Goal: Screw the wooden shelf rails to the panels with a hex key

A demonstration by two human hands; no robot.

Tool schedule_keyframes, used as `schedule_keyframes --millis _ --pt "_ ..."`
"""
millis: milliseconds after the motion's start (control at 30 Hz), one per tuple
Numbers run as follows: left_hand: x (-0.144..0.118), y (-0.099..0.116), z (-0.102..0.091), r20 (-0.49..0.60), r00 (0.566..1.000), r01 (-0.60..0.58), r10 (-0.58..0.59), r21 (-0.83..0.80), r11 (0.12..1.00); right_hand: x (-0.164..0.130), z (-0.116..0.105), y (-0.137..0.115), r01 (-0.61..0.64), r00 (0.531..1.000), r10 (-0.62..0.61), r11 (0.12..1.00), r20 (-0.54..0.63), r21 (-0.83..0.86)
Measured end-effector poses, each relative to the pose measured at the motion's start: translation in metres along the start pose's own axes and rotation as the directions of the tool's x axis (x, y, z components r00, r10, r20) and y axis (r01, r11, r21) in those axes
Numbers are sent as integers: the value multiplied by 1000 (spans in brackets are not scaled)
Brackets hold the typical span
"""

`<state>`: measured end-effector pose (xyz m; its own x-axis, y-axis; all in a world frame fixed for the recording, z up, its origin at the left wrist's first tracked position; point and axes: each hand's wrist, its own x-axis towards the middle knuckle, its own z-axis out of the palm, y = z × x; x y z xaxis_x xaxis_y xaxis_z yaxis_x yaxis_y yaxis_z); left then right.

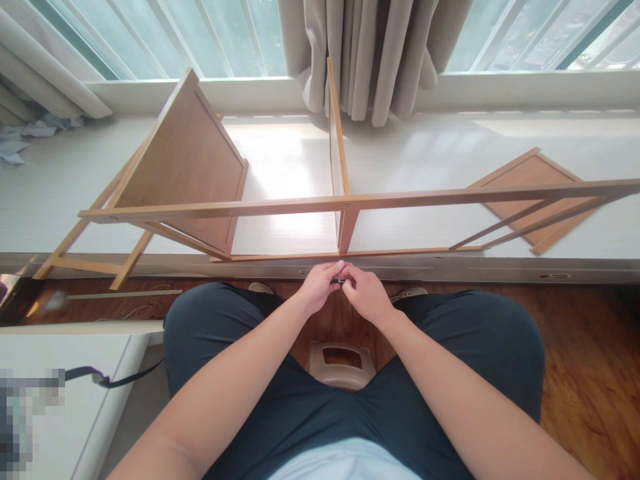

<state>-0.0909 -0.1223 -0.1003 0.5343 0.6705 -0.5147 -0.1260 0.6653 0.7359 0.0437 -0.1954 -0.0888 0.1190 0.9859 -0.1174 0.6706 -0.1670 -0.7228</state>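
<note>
Where the two hands meet above the knees, the left hand [319, 285] and the right hand [364, 292] press fingertip to fingertip around a small dark metal piece [341, 279], too small to tell what it is. Both grips are pinched closed on it, the left from its side, the right from the other, with the piece showing only as a sliver between the thumbs.

Just beyond the fingertips runs the low edge of the window ledge [450, 267], and on the ledge lies a wooden shelf frame [345, 200] on its side. Its long top rail spans nearly the whole view, left to right, and a short upright post [347, 228] drops from the rail straight ahead of the hands, near them but not touching. A slatted panel [186, 160] leans tilted at the left end; a second loose panel [535, 193] lies flat at the right, well apart.

Open room is narrow: the hands sit between the thighs, the ledge edge ahead, a small stool seat [341, 363] below. To the right, bare wooden floor [590, 373] lies open; to the left, a white cabinet [75, 387] closes in.
</note>
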Motion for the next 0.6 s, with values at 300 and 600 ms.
schedule_keyframes --millis 300,600 --pt "-1 0 1 -4 1000 2 -2 -6 1000 0 -1 -1 -7 1000 7 1000 2 10" --pt "0 0 0 -5 1000 7 -7 10 1000 1 -5 -3 -14 1000 13 997 14 82"
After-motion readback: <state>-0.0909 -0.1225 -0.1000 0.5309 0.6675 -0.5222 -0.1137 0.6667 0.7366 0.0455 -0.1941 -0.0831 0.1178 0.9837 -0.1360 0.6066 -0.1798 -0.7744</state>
